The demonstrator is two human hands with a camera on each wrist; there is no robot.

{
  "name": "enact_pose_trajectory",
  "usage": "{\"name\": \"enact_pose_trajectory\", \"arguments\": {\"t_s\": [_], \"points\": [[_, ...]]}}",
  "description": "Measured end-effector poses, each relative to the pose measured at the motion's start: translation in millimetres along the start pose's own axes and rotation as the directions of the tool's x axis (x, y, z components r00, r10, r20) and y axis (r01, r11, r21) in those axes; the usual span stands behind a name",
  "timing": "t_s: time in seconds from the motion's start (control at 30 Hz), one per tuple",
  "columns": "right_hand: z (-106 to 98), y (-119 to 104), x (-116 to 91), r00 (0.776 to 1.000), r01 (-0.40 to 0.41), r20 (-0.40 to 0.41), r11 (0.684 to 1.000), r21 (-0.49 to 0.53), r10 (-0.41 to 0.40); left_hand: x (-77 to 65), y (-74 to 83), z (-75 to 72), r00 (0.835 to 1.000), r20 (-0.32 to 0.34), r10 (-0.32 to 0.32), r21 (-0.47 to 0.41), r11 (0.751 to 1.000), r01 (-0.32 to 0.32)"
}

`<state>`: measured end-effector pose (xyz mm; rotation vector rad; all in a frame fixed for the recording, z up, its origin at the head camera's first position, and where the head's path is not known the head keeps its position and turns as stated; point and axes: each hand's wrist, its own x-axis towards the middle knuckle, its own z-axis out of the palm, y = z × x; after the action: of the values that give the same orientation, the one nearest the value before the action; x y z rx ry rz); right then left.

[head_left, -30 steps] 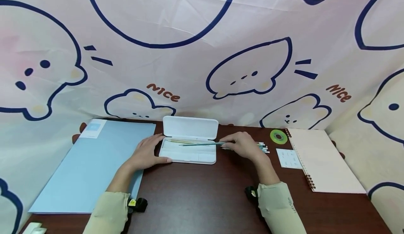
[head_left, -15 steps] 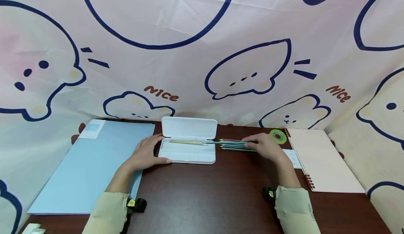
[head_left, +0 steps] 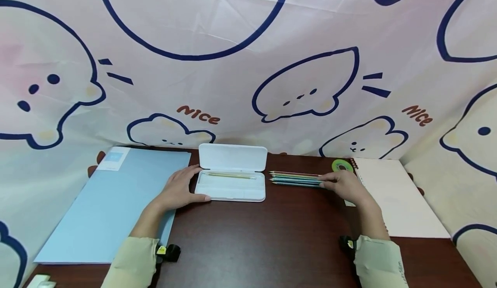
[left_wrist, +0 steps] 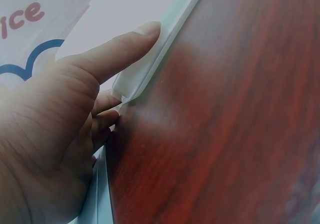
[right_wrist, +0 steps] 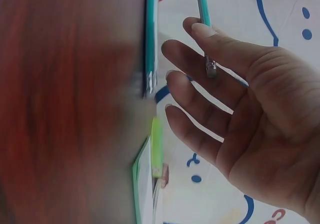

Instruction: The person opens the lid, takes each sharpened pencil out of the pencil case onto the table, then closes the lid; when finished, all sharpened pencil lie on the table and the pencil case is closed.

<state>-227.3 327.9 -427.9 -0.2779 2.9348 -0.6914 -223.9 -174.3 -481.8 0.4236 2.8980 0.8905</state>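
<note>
A white pencil case point(head_left: 230, 193) lies with its lid point(head_left: 233, 157) raised. Inside, along the back, is a yellowish pencil point(head_left: 229, 175). My left hand point(head_left: 180, 189) holds the case's left end, thumb over the front corner and fingers at the back. In the left wrist view, that thumb point(left_wrist: 120, 53) lies on the case's rim. My right hand point(head_left: 345, 186) is at the right end of several pencils point(head_left: 293, 179) on the table. The right wrist view shows it pinching a teal pencil point(right_wrist: 202, 6) near the eraser end between thumb and index finger, other fingers loosely bent.
A large blue folder point(head_left: 116, 206) lies at the left. Further right are a green tape roll point(head_left: 341, 165), a spiral notebook point(head_left: 404, 197), and a small sheet point(head_left: 349, 203) mostly hidden by my right hand. A white object point(head_left: 40, 281) sits at the lower-left edge.
My right hand has moved right with the teal pencil, drawing it from over the case to beside the other pencils. The left hand and the case have stayed in place.
</note>
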Motion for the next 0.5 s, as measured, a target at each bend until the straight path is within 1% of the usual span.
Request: {"name": "enact_pose_trajectory", "arguments": {"t_s": [0.1, 0.27, 0.4, 0.5], "points": [[-1, 6, -3, 1.000, -0.011, 0.015, 1.000, -0.011, 0.011, -0.3, -0.1, -0.9, 1.000, 0.000, -0.001, -0.004, 1.000, 0.001], [-3, 12, -5, 0.999, -0.016, 0.039, 1.000, 0.022, 0.015, -0.6, -0.9, -0.5, 1.000, -0.002, 0.003, -0.001, 1.000, -0.003], [0, 14, -6, 0.997, -0.040, 0.066, 0.998, 0.052, 0.037, -0.4, -1.1, 0.5, 1.000, -0.004, 0.006, 0.003, 1.000, -0.006], [2, 14, -6, 0.996, -0.061, 0.073, 0.998, 0.036, 0.058, 0.5, -0.6, 0.8, 1.000, -0.006, 0.009, 0.004, 1.000, -0.008]]}}
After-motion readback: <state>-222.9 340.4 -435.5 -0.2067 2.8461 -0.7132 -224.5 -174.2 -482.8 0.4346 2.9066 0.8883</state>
